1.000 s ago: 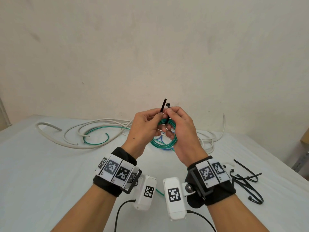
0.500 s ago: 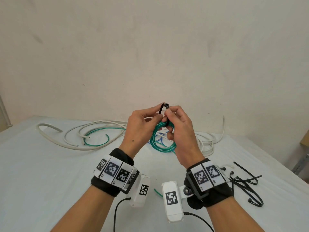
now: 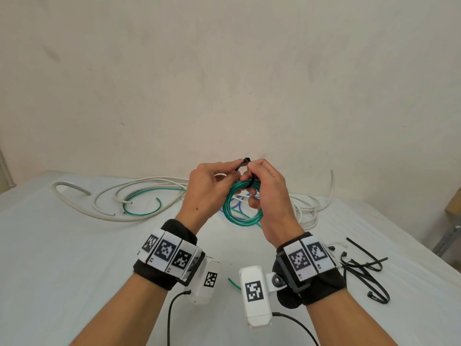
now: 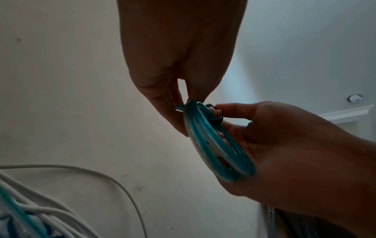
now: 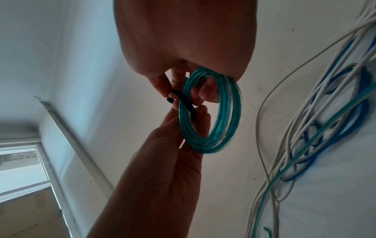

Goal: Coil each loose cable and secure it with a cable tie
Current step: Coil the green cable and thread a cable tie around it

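Green cable coil (image 3: 243, 204) held above table (image 3: 74, 245); left hand (image 3: 204, 189) and right hand (image 3: 268, 193) both pinching black cable tie (image 3: 243, 163) looped round it.

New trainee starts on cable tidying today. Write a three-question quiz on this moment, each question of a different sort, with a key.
1. True or false: the green coil lies flat on the table.
2. Which hand's fingers pass through the coil's opening? A) left hand B) right hand
3. Fill in: the spare cable ties lie on the table beside the person's ____ wrist.

Key
1. False: both hands hold it up off the table, with a black cable tie looped round its strands.
2. B: the right wrist view shows them inside the ring.
3. Right.
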